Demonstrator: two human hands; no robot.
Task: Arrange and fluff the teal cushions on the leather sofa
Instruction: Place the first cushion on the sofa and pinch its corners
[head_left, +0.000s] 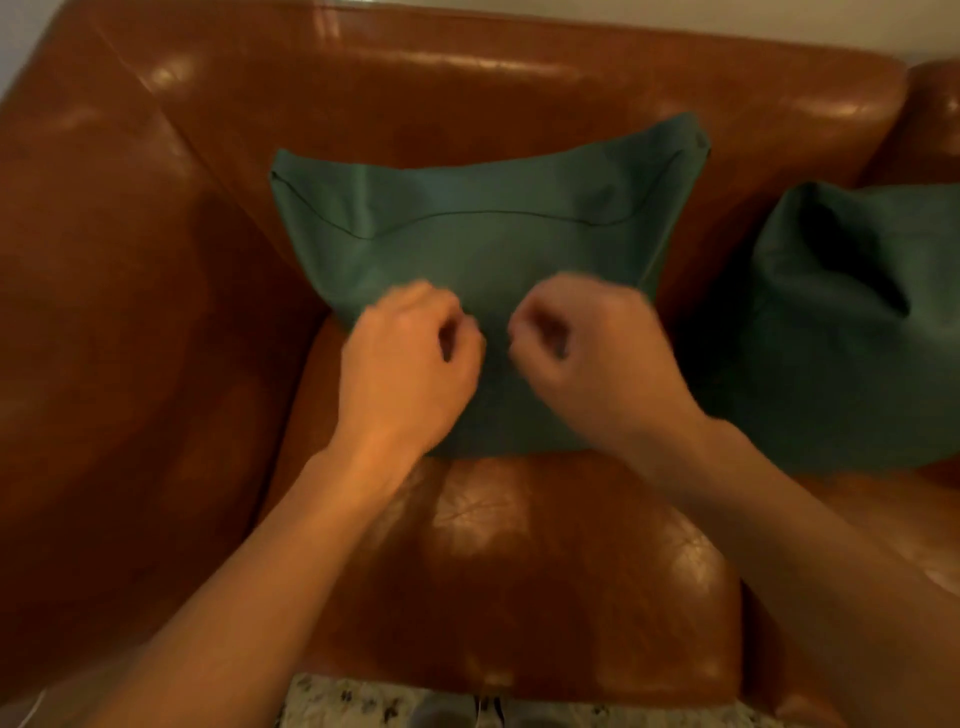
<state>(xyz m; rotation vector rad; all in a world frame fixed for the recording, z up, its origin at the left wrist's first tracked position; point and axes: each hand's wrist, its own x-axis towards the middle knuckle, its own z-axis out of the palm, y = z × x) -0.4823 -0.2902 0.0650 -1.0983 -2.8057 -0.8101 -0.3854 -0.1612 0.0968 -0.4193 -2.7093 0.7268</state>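
A teal cushion (483, 234) leans against the backrest of the brown leather sofa (467, 83), its seam side facing me. My left hand (410, 364) and my right hand (587, 353) hover in front of the cushion's lower middle, both with fingers curled into loose fists and nothing visibly held. The hands are blurred by motion. A second teal cushion (852, 332) sits to the right on the seat, dented at its top.
The sofa's wide left armrest (119, 332) fills the left side. The bare seat cushion (519, 571) lies below my hands. A speckled floor (363, 701) shows at the bottom edge.
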